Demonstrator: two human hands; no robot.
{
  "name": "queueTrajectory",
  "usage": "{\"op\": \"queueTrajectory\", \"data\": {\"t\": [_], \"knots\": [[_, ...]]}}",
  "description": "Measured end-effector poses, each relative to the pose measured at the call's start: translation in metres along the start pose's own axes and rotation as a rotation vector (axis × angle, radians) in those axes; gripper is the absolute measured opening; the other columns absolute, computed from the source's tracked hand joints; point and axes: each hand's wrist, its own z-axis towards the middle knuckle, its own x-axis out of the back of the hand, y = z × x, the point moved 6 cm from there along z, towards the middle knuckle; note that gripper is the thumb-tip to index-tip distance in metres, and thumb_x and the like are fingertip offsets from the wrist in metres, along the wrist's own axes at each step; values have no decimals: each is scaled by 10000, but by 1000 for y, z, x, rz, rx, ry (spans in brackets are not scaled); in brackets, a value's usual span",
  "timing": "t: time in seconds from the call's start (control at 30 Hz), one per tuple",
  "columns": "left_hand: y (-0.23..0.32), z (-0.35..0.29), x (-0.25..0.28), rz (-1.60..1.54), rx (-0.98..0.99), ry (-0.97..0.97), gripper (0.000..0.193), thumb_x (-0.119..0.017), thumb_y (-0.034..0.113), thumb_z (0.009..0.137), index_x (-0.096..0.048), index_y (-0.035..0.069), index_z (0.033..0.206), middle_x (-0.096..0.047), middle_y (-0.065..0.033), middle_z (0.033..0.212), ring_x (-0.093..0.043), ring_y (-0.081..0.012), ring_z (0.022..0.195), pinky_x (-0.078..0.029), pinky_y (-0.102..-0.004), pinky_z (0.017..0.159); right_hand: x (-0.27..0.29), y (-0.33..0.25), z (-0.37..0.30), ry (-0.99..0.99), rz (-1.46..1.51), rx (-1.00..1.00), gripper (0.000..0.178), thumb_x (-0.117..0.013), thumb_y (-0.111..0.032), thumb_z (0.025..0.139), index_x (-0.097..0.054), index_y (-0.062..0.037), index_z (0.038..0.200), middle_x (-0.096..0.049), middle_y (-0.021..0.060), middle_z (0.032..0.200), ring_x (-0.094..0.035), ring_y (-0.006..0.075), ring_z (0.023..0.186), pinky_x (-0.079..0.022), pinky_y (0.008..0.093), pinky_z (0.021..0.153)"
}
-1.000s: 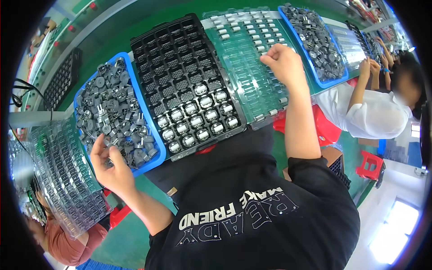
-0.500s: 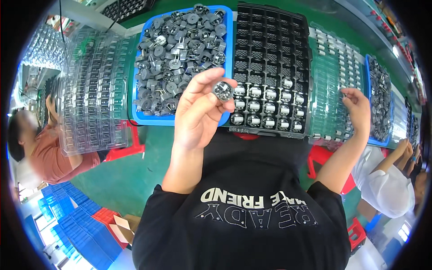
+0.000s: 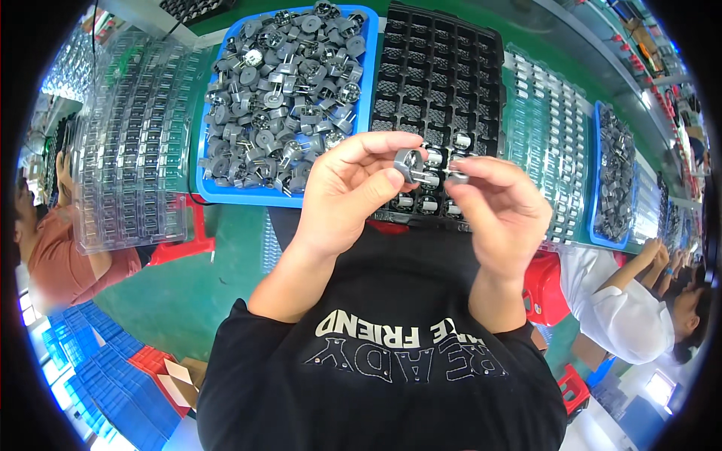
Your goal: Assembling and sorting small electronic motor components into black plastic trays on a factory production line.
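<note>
My left hand point(image 3: 347, 192) pinches a grey round plug housing point(image 3: 404, 163) between thumb and fingers, its open face and metal parts turned to the right. Close beside it, my right hand point(image 3: 505, 214) closes its thumb and fingertips on a small silvery cylinder point(image 3: 456, 177), partly hidden by the fingers. A small gap seems to separate the two parts. Both hands are over the near end of a black compartment tray point(image 3: 444, 52), whose near pockets hold several round parts with white cylinders. Left of the tray, a blue bin point(image 3: 371, 56) is heaped with grey housings bearing metal pins.
To the right lies a clear plastic tray point(image 3: 526, 139) with rows of small white cylinders, then another blue bin point(image 3: 596, 188). Stacked clear trays point(image 3: 135, 143) stand at left. Co-workers sit on both sides; a red stool point(image 3: 545, 289) is at my right.
My right hand has come from the clear tray to beside my left hand, bringing the small cylinder. My left hand has turned the housing to face right and shifted slightly right.
</note>
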Motion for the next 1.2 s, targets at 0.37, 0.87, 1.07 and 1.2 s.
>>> {"op": "queueTrajectory", "data": {"t": [0.37, 0.87, 1.07, 1.2], "knots": [[13, -6, 0, 4, -15, -6, 397, -688, 129, 993, -608, -76, 1323, -686, -160, 1267, -667, -194, 1126, -527, -343, 994, -36, -32, 15, -140, -474, 408, 360, -923, -66, 682, -779, -5, 1007, -754, 120, 918, -720, 232, 843, -573, 316, 738], [4, -12, 2, 2, -9, 45, 344, -670, -74, 939, -633, -33, 1278, -663, -67, 1126, -673, -121, 990, -560, -270, 851, -27, 9, 1, -150, -154, 119, 209, -789, 48, 842, -638, 30, 985, -665, 130, 1038, -651, 182, 947, -539, 319, 835], [31, -3, 23, 866, -177, 134, 325, -785, -16, 817, -739, 40, 1134, -725, -92, 1003, -722, -143, 783, -565, -298, 747, -16, 38, 1, -180, 38, -207, 102, -711, 60, 895, -645, 15, 958, -630, 98, 1060, -584, 116, 896, -485, 245, 771], [75, 12, 59, 1608, -297, 511, 268, -808, 174, 835, -721, 50, 1056, -717, -126, 1033, -689, -302, 939, -528, -426, 857, 21, 32, 20, 57, -525, -46, 78, -742, 22, 870, -676, 13, 911, -694, 67, 963, -668, 117, 838, -532, 254, 761]]}}
